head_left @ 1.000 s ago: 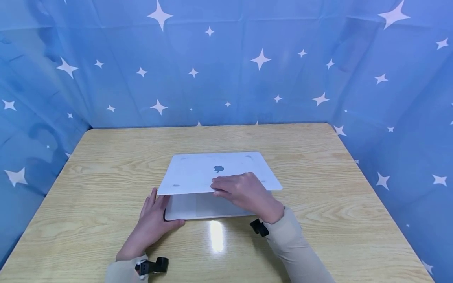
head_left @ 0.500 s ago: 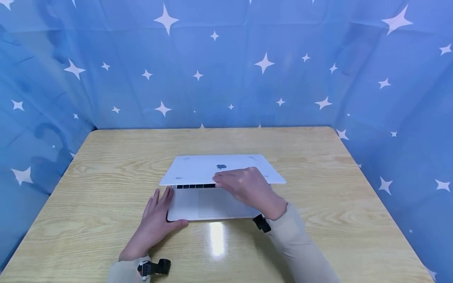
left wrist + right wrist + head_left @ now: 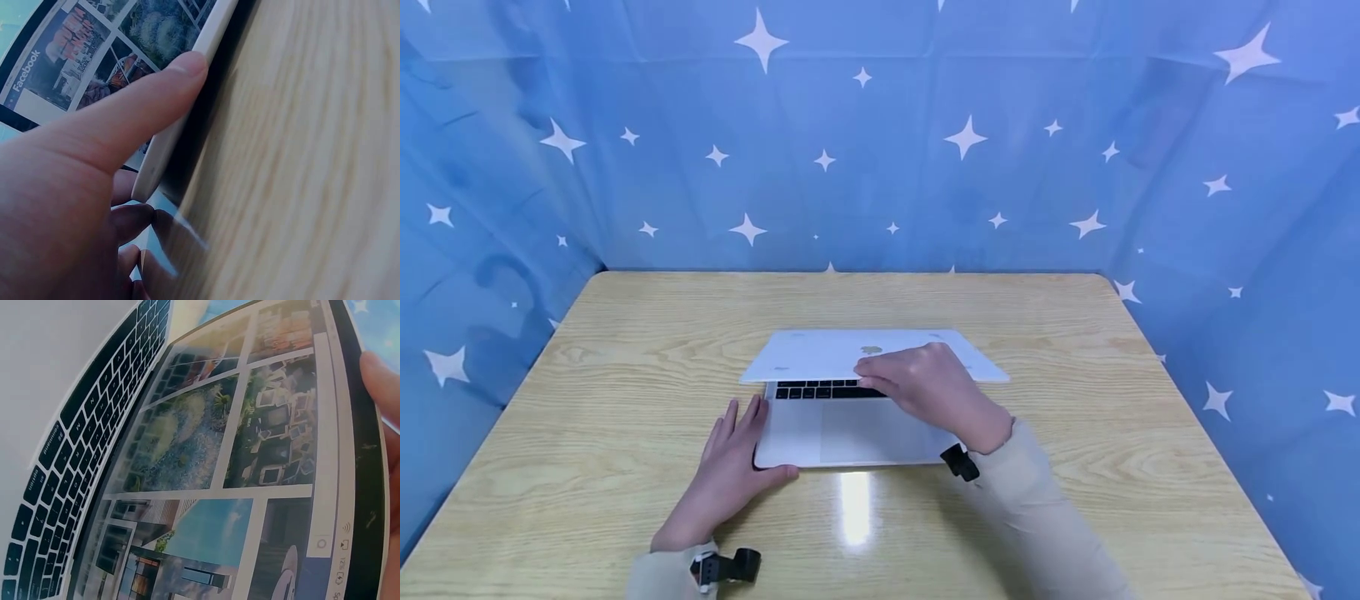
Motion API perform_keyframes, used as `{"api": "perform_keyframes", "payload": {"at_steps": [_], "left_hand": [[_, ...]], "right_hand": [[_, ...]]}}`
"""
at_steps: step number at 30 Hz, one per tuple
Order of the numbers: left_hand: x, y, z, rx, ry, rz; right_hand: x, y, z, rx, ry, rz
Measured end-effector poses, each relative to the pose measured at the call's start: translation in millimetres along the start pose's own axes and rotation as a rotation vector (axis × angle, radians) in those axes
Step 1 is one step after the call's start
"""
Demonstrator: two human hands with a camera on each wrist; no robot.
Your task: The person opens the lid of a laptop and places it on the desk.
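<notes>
A blue cloth (image 3: pixel 880 125) printed with white four-pointed stars hangs in folds behind and on both sides of a pale wood-grain table (image 3: pixel 1075 333), whose far corners are rounded.

The fingers of the right hand (image 3: pixel 936 387) are bent and gathered with the thumb, pinching the front edge of the laptop's lid (image 3: pixel 808 354) near its middle. The left hand (image 3: pixel 726 462) lies spread at the front left corner of the laptop's base, the thumb along the front edge and the straight fingers along the left side, steadying it without curling round it.

The laptop (image 3: pixel 865 429) rests on the table about midway between its left and right edges, well apart from the far edge, its front facing the person. The lid is half-raised and leans over the base; its outer face is pale silver, with an apple logo (image 3: pixel 872 350) partly behind the hand and faint smudges near the corners. Below it show the lower rows of a black keyboard (image 3: pixel 808 392) and a broad trackpad (image 3: pixel 857 432). The right wrist view shows the screen (image 3: pixel 206 444) lit, with tiled photographs inside a dark border; the left wrist view shows the word "Facebook" there.

Beyond the hands, each wrist bears a black device, the left one (image 3: pixel 726 567) on a band, beside beige sleeves (image 3: pixel 1037 517). A bright reflection (image 3: pixel 854 508) gleams on the tabletop in front of the laptop.
</notes>
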State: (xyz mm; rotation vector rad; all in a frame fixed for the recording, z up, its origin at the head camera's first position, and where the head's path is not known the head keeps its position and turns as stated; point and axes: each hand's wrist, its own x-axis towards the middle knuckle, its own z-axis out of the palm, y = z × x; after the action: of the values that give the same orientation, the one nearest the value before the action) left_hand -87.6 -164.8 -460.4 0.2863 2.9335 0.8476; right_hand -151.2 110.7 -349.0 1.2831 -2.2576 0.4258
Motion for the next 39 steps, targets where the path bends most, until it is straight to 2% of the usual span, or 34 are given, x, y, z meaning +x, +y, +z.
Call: {"api": "perform_keyframes", "payload": {"at_steps": [13,39], "left_hand": [[-0.8,0.2,-1.3,-0.012,0.004,-0.002],[-3.4,-2.3,-4.8,-0.028,0.001,0.024]], "right_hand": [[14,8,-10.9,0.033,-0.088,0.040],[45,34,-24.4,0.188,-0.226,0.143]]}}
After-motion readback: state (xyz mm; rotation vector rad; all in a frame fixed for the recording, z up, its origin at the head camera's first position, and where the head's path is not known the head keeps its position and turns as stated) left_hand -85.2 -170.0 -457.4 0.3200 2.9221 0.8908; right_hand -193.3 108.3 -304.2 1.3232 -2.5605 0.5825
